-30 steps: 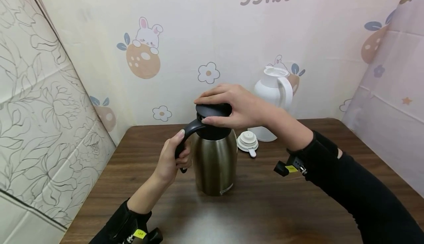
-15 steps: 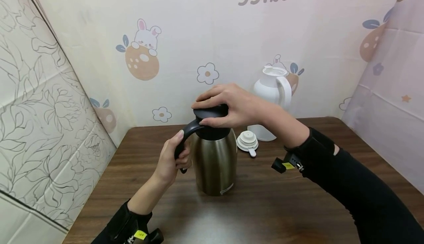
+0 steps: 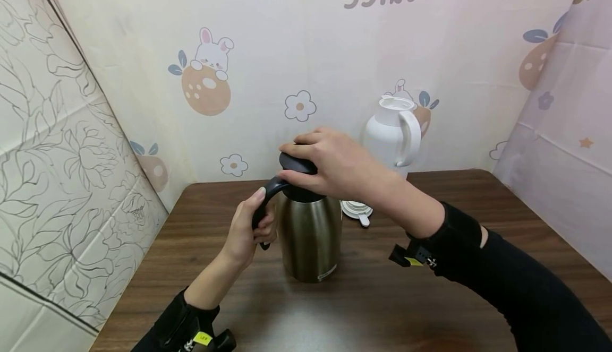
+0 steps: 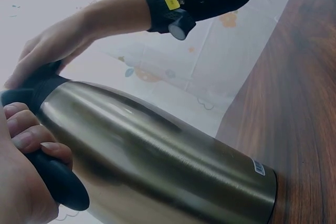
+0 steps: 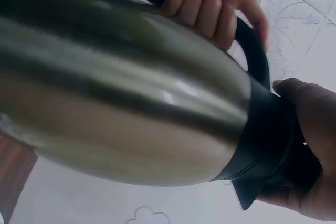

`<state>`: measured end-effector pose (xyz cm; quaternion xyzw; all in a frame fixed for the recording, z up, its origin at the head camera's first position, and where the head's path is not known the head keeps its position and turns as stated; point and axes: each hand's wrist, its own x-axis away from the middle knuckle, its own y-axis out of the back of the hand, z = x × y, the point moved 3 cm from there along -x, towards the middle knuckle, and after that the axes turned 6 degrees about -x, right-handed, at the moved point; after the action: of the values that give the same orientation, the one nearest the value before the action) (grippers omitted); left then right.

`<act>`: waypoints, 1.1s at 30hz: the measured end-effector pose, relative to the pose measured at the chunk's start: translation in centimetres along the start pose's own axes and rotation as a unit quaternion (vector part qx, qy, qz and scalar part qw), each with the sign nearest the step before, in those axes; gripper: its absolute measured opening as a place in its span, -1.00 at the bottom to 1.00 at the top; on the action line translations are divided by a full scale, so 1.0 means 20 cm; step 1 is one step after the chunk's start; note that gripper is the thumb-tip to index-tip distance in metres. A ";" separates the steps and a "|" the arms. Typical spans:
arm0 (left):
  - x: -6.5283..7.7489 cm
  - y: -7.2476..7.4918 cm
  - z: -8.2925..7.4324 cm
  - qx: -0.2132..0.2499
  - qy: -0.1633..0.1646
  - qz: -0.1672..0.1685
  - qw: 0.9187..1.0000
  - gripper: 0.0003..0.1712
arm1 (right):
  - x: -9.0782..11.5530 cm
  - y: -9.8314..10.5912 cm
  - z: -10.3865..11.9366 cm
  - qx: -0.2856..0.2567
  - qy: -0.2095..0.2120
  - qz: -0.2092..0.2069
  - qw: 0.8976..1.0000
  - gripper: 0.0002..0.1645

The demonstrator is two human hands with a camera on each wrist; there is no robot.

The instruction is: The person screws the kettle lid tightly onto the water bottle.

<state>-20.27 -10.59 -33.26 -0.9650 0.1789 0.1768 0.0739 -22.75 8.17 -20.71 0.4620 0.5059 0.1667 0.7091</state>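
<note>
A thermos jug (image 3: pixel 311 240) with a bronze-coloured metal body stands upright on the wooden table. My left hand (image 3: pixel 246 230) grips its black handle (image 3: pixel 276 186), the fingers wrapped round it, as the left wrist view also shows. Over the top, my right hand (image 3: pixel 344 166) holds the black lid (image 3: pixel 296 163), with the thumb on the near side and the fingers on the far side. The lid looks slightly tilted in the head view. In the right wrist view a black spout (image 5: pixel 244 195) juts from the collar, and the right palm partly covers the lid.
Behind to the right stands a white jug (image 3: pixel 384 134) with its top uncovered, partly hidden by my right arm. A white stopper (image 3: pixel 356 211) with a small tab lies on the table (image 3: pixel 382 288) beside the thermos. Printed cloth walls (image 3: pixel 268 49) enclose the back and sides.
My right hand has turned, its wrist dropping lower, and the black lid has shifted slightly left and tilted with it. The left hand keeps its grip on the handle; the thermos body stays put.
</note>
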 end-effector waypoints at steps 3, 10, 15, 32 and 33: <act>0.00 0.00 0.00 0.000 -0.002 0.001 1.000 -0.43 | 0.01 0.01 0.01 -0.002 -0.028 0.025 0.999 -0.41; 0.01 0.00 0.00 0.000 -0.009 0.002 1.000 -0.42 | 0.05 0.05 -0.07 -0.076 -0.010 0.053 0.996 -0.26; 0.01 -0.01 0.00 -0.004 -0.013 0.004 1.000 -0.42 | 0.07 0.05 -0.14 -0.152 0.081 -0.005 0.985 -0.35; 0.00 -0.01 0.00 -0.004 -0.014 0.006 1.000 -0.41 | 0.07 -0.05 -0.18 -0.219 0.134 -0.104 0.961 -0.59; 0.00 -0.01 0.00 -0.005 -0.015 0.005 1.000 -0.42 | 0.08 -0.05 -0.17 -0.206 0.132 -0.108 0.964 -0.60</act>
<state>-20.19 -10.49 -33.20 -0.9616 0.1820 0.1930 0.0707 -25.37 10.44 -22.59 0.2224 0.5963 0.2490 0.7300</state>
